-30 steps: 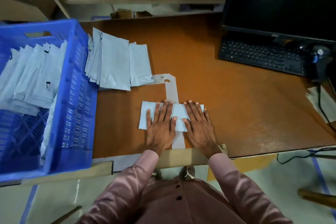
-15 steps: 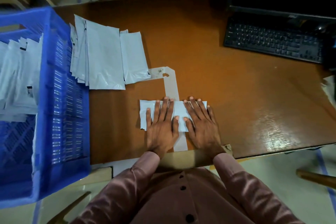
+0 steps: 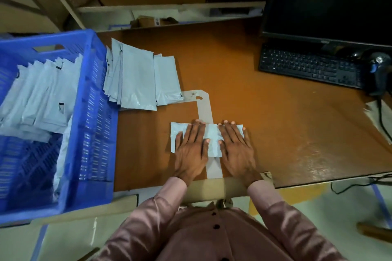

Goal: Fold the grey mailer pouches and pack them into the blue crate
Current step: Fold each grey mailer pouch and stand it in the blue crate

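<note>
Both hands lay flat, fingers straight, on a grey mailer pouch (image 3: 212, 139) near the front edge of the brown counter (image 3: 265, 112) — the left hand (image 3: 192, 150) covered the pouch's left half, the right hand (image 3: 237, 150) its right half, hiding most of it. Beyond and left of that pouch lay a fanned stack of pouches (image 3: 137, 78). Further left stood the blue crate (image 3: 93, 112), cut off by the frame — with more pouches inside.
</note>
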`<state>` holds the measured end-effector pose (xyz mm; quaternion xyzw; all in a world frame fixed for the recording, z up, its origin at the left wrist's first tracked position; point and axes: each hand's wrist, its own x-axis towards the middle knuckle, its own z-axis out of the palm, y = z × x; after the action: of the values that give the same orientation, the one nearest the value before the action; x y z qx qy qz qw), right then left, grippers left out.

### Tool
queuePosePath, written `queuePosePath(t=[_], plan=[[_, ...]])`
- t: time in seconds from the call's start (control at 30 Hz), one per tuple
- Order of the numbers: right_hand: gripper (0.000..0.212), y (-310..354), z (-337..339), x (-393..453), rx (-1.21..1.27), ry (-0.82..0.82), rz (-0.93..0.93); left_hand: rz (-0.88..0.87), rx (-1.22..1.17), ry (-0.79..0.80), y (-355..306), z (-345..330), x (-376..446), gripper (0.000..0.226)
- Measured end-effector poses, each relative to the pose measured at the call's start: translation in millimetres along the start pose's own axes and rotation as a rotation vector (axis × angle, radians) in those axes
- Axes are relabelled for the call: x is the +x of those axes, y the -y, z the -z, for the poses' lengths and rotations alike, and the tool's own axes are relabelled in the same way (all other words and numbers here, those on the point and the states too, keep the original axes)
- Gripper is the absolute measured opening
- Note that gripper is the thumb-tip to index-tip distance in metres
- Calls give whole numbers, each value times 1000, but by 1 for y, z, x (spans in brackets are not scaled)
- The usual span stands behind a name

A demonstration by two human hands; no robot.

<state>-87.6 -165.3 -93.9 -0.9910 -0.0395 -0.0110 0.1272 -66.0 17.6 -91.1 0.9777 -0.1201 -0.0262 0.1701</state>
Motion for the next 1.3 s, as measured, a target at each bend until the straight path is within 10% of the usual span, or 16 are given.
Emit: queuePosePath(t=[1.3], plan=[[59, 17, -4, 17, 17, 82, 52, -54, 80, 132, 33, 15, 2, 61]])
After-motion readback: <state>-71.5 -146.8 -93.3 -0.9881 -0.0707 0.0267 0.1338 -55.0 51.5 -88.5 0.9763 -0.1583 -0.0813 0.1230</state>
